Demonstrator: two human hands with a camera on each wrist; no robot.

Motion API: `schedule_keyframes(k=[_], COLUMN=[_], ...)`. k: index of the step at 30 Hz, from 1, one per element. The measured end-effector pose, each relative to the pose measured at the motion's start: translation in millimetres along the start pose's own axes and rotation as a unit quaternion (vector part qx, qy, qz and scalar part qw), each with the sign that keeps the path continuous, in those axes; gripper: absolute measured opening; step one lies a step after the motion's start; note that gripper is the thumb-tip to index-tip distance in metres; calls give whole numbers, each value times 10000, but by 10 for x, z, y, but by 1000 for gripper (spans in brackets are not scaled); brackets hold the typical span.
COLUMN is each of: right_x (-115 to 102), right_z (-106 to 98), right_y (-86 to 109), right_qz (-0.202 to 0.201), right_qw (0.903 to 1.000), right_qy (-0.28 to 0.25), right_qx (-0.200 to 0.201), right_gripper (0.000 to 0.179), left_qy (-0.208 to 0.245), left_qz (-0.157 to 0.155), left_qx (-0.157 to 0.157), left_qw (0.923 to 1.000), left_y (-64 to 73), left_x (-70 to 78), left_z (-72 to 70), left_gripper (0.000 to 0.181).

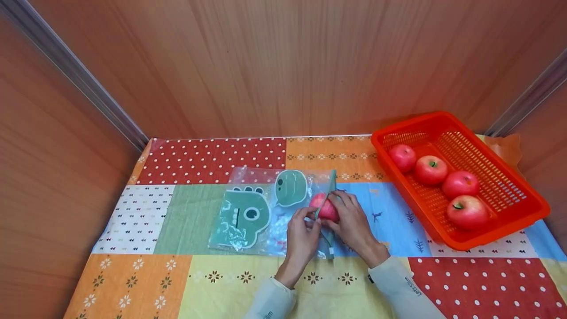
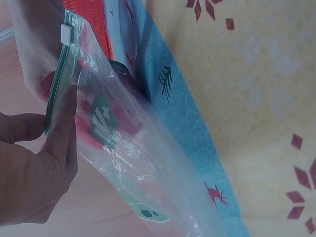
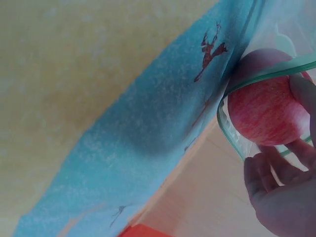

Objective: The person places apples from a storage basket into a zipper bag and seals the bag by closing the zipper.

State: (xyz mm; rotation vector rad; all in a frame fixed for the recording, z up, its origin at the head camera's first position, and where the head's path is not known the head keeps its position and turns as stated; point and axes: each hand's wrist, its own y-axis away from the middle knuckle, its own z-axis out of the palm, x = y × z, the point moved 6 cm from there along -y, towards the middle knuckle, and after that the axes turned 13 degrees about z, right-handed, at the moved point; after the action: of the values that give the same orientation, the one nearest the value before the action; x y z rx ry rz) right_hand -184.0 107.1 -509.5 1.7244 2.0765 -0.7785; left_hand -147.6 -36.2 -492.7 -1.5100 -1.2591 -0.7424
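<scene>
A clear zip bag (image 1: 277, 230) printed with a green dinosaur lies flat, its green-edged mouth at the right. My left hand (image 1: 303, 235) pinches the rim of that mouth; in the left wrist view, thumb and fingers of the hand (image 2: 37, 168) grip the green strip, below a white slider (image 2: 66, 34). A red apple (image 1: 325, 207) sits in the mouth, partly inside the bag. My right hand (image 1: 354, 221) holds the apple from the right. In the right wrist view, the fingers of the hand (image 3: 286, 187) curl round the apple (image 3: 266, 108), with the green rim crossing over it.
An orange-red plastic basket (image 1: 500, 177) with several red apples (image 1: 468, 212) stands to the right of the bag. A patchwork-patterned cloth (image 1: 199, 217) covers the table. Wood-grain panels (image 1: 283, 66) rise at the back and both sides.
</scene>
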Motion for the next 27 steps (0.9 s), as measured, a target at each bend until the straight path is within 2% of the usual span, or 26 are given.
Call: schedule_keyframes(k=[6, 9, 15, 22, 27], right_x=[19, 17, 9, -4, -20], right_z=[8, 19, 52, 87, 103], right_y=[10, 17, 5, -12, -15], right_qz=[103, 122, 22, 112, 156], right_qw=[9993, 9996, 9997, 9999, 9998], right_qy=[317, 216, 211, 85, 54], right_qx=[-164, -160, 97, 91, 65], right_gripper=[74, 78, 76, 76, 74], left_qy=[64, 59, -12, 56, 148], left_qz=[-30, 6, 159, -4, -7], left_qx=[-15, 2, 28, -36, -41], left_qw=[10000, 10000, 9999, 10000, 9999], left_y=[1, 1, -9, -7, -11], left_x=[0, 3, 22, 28, 28], left_z=[3, 8, 4, -3, -2], left_gripper=[23, 23, 24, 25, 25])
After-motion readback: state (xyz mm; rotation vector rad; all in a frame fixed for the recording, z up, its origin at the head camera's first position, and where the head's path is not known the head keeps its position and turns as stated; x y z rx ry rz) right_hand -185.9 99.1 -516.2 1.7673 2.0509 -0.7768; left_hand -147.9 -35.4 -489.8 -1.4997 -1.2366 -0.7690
